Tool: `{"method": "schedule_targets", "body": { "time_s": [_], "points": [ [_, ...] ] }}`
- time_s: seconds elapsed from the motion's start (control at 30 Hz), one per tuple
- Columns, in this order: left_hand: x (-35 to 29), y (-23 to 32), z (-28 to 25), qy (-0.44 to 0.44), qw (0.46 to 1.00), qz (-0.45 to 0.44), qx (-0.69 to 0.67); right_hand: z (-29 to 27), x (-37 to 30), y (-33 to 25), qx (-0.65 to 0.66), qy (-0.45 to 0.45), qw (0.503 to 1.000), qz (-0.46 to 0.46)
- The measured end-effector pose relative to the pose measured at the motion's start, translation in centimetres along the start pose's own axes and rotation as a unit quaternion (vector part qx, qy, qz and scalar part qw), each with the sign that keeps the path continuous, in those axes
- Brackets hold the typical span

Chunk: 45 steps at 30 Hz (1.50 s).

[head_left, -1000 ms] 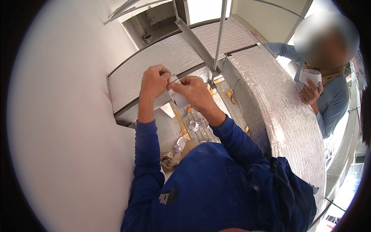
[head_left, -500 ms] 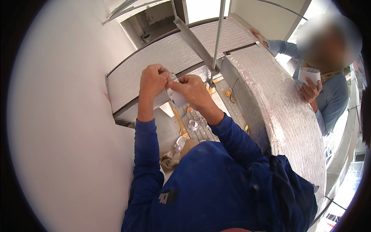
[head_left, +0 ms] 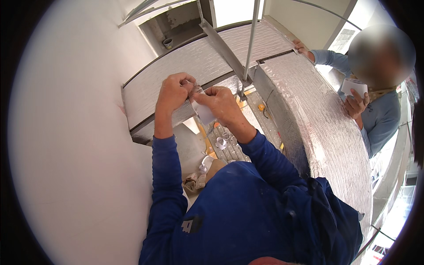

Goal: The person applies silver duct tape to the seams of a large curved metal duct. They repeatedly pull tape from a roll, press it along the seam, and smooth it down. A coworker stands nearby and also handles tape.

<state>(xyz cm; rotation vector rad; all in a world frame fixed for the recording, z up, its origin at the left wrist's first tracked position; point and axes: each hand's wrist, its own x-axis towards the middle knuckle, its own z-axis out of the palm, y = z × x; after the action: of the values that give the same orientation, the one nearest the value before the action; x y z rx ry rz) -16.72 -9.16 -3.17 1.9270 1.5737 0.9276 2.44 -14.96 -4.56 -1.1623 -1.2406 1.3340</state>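
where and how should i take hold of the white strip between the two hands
Probably by the lower end of the white strip, coming from below with a light thumb-and-finger pinch across its flat faces. That end sticks out uncovered beneath the fingers, while the left hand and right hand crowd its upper part. It looks thin and flat.

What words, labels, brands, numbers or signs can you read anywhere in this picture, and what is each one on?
None can be read.
White paper-like strip between the bare left hand and right hand: no writing visible.
Grey-and-black patch on the dark blue long-sleeved shirt: no readable lettering.
White curved piece in the co-worker's hand: none visible.
Small red-and-white shape near the lower right edge: too small and blurred to tell.
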Motion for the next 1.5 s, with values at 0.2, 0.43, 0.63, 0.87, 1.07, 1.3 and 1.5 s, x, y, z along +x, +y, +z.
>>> {"method": "schedule_targets", "body": {
  "time_s": [0.2, 0.43, 0.63, 0.87, 1.07, 1.3, 1.5],
  "points": [
    [0.3, 1.0, 0.3, -0.036, 0.998, -0.047, -0.007, -0.1, 0.0, -0.3, -0.012, -0.016, 1.0, 0.008],
    [0.6, 1.2, 1.2, 0.028, 0.997, -0.05, 0.049, -0.2, -0.1, -0.1, -0.025, -0.018, 1.0, 0.007],
    [0.2, 0.9, 1.3, 0.066, 0.996, -0.032, 0.052, -0.1, -0.1, -0.1, -0.029, -0.014, 0.999, 0.021],
    [-4.9, -0.1, -1.0, 0.059, 0.986, 0.136, 0.081, 0.0, 0.4, 0.9, 0.01, -0.01, 1.0, 0.019],
    [-6.1, -0.1, -0.2, 0.093, 0.984, 0.147, 0.049, -0.4, 0.5, 1.3, 0.032, -0.025, 0.999, 0.035],
    [-6.1, -1.0, 1.3, 0.149, 0.975, 0.151, 0.065, -0.4, 0.5, 0.9, 0.068, -0.034, 0.996, 0.053],
    [-5.8, -1.3, 1.8, 0.159, 0.973, 0.134, 0.103, -0.4, 0.1, 0.4, 0.058, -0.026, 0.996, 0.068]
  ]
}}
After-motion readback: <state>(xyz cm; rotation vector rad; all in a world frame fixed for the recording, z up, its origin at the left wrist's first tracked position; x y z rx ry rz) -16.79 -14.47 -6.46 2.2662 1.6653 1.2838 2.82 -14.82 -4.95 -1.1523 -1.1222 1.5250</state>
